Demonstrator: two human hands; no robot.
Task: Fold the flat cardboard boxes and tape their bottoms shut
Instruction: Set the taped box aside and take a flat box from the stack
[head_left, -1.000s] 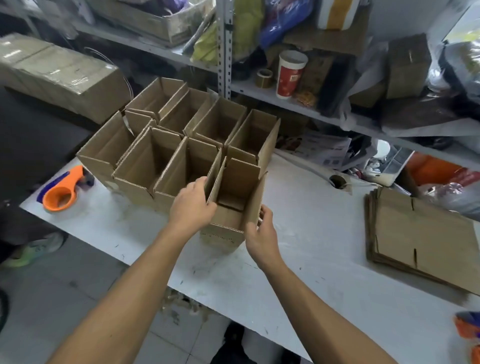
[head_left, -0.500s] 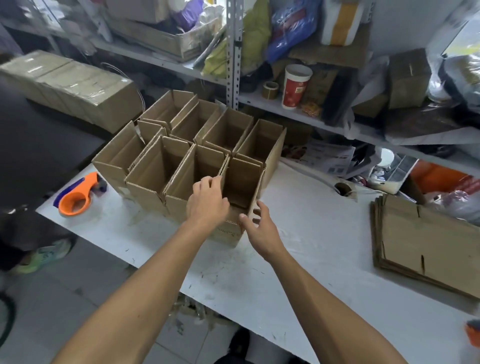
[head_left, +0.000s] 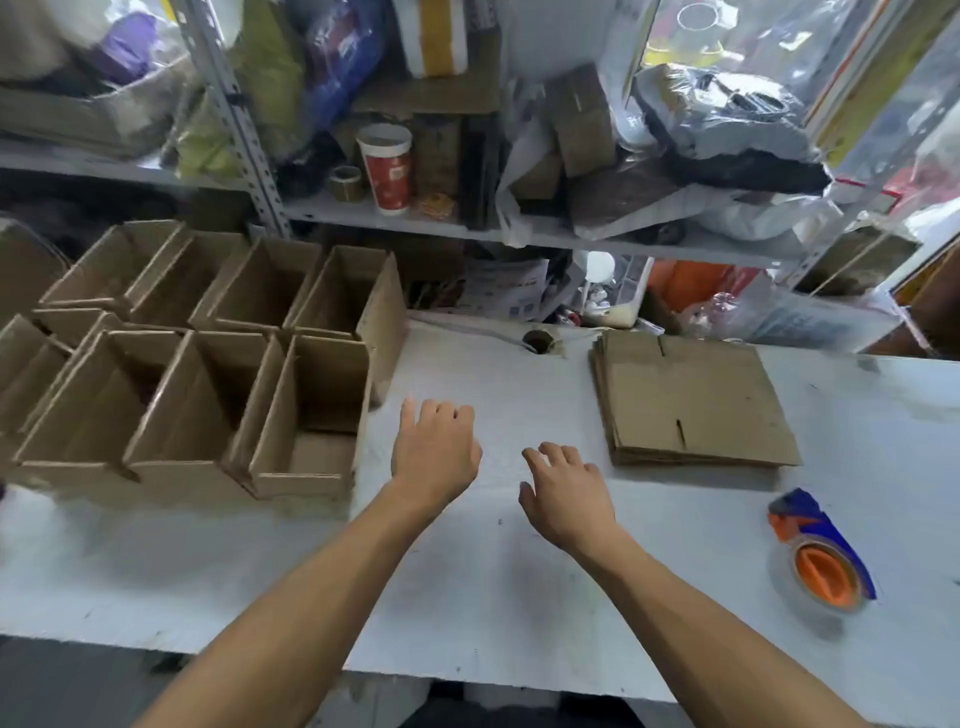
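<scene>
Several folded open-topped cardboard boxes stand in two rows on the left of the white table (head_left: 519, 597); the nearest one (head_left: 311, 415) is at the right end of the front row. A stack of flat cardboard boxes (head_left: 691, 400) lies at the right. My left hand (head_left: 434, 452) hovers over the table just right of the nearest box, fingers relaxed, holding nothing. My right hand (head_left: 563, 491) is beside it, left of the flat stack, also empty with loosely spread fingers. An orange and blue tape dispenser (head_left: 826, 561) lies at the right front.
A metal shelf (head_left: 467, 228) behind the table is crowded with bags, cartons, a red paper cup (head_left: 387, 166) and a tape roll (head_left: 347, 182). A round hole (head_left: 537, 340) sits in the table near the back edge.
Both hands have let go of the nearest folded box and moved right over the bare table. The view has swung right, bringing the flat stack and a tape dispenser closer to centre.
</scene>
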